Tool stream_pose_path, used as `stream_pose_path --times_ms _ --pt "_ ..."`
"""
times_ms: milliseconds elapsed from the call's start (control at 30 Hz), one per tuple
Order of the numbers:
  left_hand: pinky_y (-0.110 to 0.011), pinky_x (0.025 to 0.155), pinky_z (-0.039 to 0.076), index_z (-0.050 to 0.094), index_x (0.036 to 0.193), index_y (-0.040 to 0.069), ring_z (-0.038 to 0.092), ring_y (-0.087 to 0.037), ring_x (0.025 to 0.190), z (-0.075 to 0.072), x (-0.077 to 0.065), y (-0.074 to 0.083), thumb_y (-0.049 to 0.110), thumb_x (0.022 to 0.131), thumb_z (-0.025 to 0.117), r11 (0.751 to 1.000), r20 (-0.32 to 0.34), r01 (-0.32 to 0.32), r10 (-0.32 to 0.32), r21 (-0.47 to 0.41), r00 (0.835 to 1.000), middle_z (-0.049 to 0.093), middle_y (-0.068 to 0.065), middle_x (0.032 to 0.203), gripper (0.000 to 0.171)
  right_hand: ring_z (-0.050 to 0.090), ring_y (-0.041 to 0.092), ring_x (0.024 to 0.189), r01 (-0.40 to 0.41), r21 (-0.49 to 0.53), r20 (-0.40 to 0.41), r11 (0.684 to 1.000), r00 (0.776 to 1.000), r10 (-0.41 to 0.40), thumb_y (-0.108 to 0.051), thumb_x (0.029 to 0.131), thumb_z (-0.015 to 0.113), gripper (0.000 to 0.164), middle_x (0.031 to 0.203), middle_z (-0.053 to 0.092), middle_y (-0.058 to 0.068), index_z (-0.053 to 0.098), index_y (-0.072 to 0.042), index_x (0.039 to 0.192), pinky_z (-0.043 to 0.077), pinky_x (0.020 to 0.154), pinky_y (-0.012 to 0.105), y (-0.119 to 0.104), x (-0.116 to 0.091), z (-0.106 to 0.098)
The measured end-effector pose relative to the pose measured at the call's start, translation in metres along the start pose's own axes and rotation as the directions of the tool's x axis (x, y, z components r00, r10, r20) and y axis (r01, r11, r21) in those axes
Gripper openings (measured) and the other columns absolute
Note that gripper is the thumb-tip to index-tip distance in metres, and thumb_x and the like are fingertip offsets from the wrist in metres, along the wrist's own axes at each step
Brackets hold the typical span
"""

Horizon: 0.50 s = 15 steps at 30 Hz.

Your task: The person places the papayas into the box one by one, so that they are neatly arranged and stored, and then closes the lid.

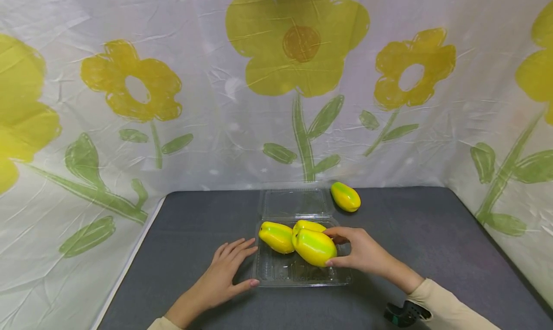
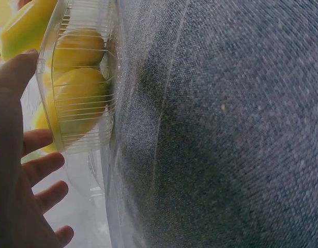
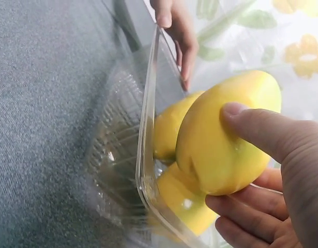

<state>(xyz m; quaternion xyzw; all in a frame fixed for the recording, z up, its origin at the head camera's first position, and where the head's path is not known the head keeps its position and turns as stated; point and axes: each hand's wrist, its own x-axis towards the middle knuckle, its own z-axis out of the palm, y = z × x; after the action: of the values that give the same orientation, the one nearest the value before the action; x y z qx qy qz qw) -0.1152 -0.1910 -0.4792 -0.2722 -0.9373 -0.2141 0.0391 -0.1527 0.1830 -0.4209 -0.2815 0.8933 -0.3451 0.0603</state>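
R hand (image 1: 362, 249) grips yellow-green papaya-like fruit (image 1: 314, 248) over clear clamshell's (image 1: 278, 273) near half; L hand (image 1: 219, 278) relaxed, fingers extended, by left rim. Fruit prob. light, stiff, slick; best held w/ thumb opp. fingers round middle.

2 fruits (image 1: 276, 237) in ctnr (image 1: 276, 272), lid (image 1: 295, 203) bhnd

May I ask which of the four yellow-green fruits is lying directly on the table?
The back fruit, right of the clear lid; two others lie inside the container, and the right hand holds the fourth.
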Motion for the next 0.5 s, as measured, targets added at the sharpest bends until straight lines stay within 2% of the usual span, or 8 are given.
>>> stream_pose_path --times_ms 233,500 --pt "-0.071 0.113 0.023 0.045 0.149 0.022 0.034 -0.032 0.147 0.0 0.0 0.0 0.054 0.089 0.067 1.0 0.002 -0.003 0.003 -0.005 1.0 0.035 0.0 0.162 0.071 0.07 0.022 0.104 0.008 0.006 0.005 1.0 1.0 -0.008 -0.045 0.078 0.081 0.072 0.13 0.067 0.01 0.059 -0.007 0.134 0.058 0.09 0.044 -0.004 0.004 0.005" --pt "-0.071 0.113 0.023 0.045 0.149 0.022 0.034 -0.033 0.147 0.0 0.0 0.0 0.055 0.089 0.066 1.0 0.004 0.004 -0.004 -0.006 1.0 0.035 -0.001 0.161 0.071 0.07 0.022 0.102 0.028 0.009 0.012 1.0 1.0 -0.028 -0.043 0.078 0.082 0.071 0.127 0.068 0.009 0.06 -0.006 0.134 0.058 0.089 0.045 -0.008 0.008 0.015"
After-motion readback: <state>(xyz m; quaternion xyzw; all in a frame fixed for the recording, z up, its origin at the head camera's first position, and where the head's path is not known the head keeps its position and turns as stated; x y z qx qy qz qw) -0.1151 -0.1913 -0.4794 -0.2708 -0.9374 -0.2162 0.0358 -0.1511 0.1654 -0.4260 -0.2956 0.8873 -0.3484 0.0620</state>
